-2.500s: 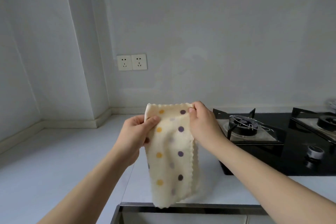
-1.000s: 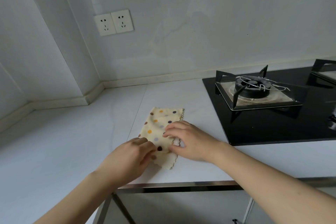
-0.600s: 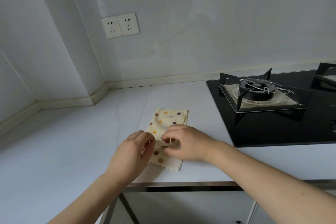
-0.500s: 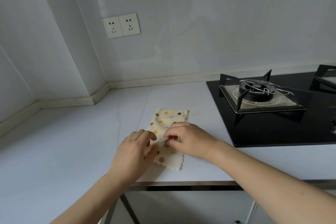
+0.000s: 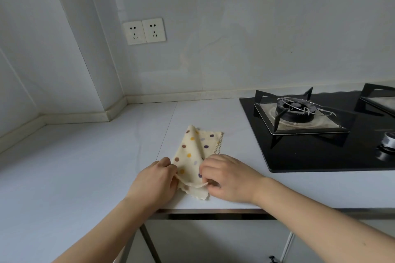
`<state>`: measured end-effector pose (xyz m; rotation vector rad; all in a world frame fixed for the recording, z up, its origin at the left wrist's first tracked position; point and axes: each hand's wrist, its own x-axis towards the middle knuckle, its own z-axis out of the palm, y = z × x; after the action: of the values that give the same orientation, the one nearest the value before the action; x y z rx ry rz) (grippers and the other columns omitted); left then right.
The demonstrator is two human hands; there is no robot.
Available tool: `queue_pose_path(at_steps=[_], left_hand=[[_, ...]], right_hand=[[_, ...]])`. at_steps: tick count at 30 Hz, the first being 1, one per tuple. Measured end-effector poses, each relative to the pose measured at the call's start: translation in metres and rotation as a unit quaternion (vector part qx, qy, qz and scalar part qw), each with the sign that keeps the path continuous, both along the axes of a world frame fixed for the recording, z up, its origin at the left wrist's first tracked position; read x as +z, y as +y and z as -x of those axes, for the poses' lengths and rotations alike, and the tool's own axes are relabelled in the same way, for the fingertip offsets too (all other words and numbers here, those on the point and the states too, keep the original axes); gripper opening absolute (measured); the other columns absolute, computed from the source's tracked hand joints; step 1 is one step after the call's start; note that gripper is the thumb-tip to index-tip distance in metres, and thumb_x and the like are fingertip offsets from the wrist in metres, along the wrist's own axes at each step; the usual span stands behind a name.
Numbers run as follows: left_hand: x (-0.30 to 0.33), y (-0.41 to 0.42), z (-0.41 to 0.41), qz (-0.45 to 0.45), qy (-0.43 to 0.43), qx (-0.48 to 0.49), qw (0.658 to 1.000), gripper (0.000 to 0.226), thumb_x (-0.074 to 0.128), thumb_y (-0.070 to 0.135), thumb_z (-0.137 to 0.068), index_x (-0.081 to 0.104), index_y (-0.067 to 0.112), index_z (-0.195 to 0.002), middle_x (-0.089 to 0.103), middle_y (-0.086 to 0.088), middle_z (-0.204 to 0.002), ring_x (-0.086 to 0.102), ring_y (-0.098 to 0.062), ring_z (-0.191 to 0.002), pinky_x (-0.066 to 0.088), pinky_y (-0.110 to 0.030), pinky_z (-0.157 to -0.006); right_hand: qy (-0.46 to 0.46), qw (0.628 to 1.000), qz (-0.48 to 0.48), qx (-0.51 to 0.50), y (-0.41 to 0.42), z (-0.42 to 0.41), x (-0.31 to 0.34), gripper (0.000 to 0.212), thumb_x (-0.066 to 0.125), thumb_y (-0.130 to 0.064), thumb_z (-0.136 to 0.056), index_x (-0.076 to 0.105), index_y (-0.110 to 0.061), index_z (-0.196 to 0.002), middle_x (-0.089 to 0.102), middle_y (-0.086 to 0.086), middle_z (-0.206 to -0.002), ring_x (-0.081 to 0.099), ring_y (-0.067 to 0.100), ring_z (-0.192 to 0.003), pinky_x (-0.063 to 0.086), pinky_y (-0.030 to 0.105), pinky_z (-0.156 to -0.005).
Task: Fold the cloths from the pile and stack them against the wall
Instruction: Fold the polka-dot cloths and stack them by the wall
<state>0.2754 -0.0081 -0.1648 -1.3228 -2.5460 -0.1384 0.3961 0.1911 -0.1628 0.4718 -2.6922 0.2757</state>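
My left hand (image 5: 154, 181) and right hand (image 5: 226, 177) each grip, pinching, the near edge of the dotted cloth (image 5: 195, 156); its long axis runs away from me across the desk (image 5: 85, 156).

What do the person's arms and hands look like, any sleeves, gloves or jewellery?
Both forearms are bare up to the frame edge, with no sleeves in view. The left hand and right hand wear no gloves, and no rings, watch or bracelets show.

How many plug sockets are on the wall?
2. The left socket and the right socket sit side by side on the wall, up above the spotty cloth. None look hidden.
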Motion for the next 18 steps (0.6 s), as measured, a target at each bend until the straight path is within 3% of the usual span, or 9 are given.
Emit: queue_pose_path(at_steps=[3,6,10,13,15,18], left_hand=[[0.000,-0.003,-0.002,-0.018,0.005,-0.013,1.000,0.043,0.028,0.032,-0.075,0.068,0.020,-0.086,0.055,0.003,-0.078,0.060,-0.023,-0.064,0.044,-0.029,-0.045],[0.004,-0.008,-0.008,-0.028,0.010,-0.030,0.999,0.039,0.035,0.027,-0.076,0.067,0.025,-0.098,0.054,0.003,-0.084,0.058,-0.020,-0.059,0.035,-0.023,-0.041],[0.000,-0.013,-0.005,-0.043,-0.015,-0.027,0.999,0.046,0.032,0.026,-0.075,0.073,0.031,-0.096,0.054,0.003,-0.084,0.057,-0.019,-0.055,0.032,-0.020,-0.044],[0.002,-0.016,-0.002,-0.034,-0.048,-0.033,0.998,0.059,0.023,0.034,-0.074,0.067,0.036,-0.114,0.055,0.005,-0.097,0.061,-0.021,-0.079,0.043,-0.026,-0.062],[0.011,-0.020,0.001,-0.020,-0.051,-0.043,0.998,0.060,0.025,0.038,-0.074,0.061,0.039,-0.122,0.054,0.010,-0.107,0.057,-0.017,-0.093,0.041,-0.028,-0.078],[0.025,-0.022,-0.003,-0.081,-0.082,-0.059,0.992,0.044,0.043,0.027,-0.073,0.066,0.032,-0.110,0.053,0.016,-0.101,0.051,-0.007,-0.090,0.041,-0.026,-0.080]], right_hand=[[-0.005,1.000,0.022,0.013,-0.005,0.001,-0.003,0.005,0.055,-0.021,-0.078,0.060,-0.020,-0.079,0.057,-0.007,-0.086,0.051,0.014,-0.081,0.043,0.024,-0.081],[0.004,0.999,0.035,0.012,-0.007,0.001,-0.007,0.008,0.056,-0.019,-0.078,0.063,-0.020,-0.082,0.057,-0.008,-0.090,0.050,0.012,-0.086,0.041,0.022,-0.084],[0.014,0.996,0.081,0.027,-0.011,-0.003,-0.010,0.011,0.062,-0.016,-0.082,0.070,-0.019,-0.087,0.056,-0.005,-0.098,0.051,0.011,-0.093,0.045,0.024,-0.084],[0.008,0.986,0.164,0.032,-0.017,-0.008,-0.010,0.013,0.062,-0.018,-0.085,0.073,-0.017,-0.092,0.056,-0.005,-0.099,0.053,0.010,-0.094,0.046,0.024,-0.086],[0.011,0.968,0.250,-0.014,-0.010,-0.007,-0.008,0.018,0.058,-0.015,-0.086,0.072,-0.015,-0.097,0.057,-0.007,-0.102,0.054,0.007,-0.099,0.044,0.022,-0.091],[0.020,0.969,0.225,-0.101,0.014,0.000,-0.008,0.026,0.050,-0.013,-0.086,0.068,-0.015,-0.104,0.058,-0.006,-0.109,0.051,0.007,-0.107,0.040,0.026,-0.098]])
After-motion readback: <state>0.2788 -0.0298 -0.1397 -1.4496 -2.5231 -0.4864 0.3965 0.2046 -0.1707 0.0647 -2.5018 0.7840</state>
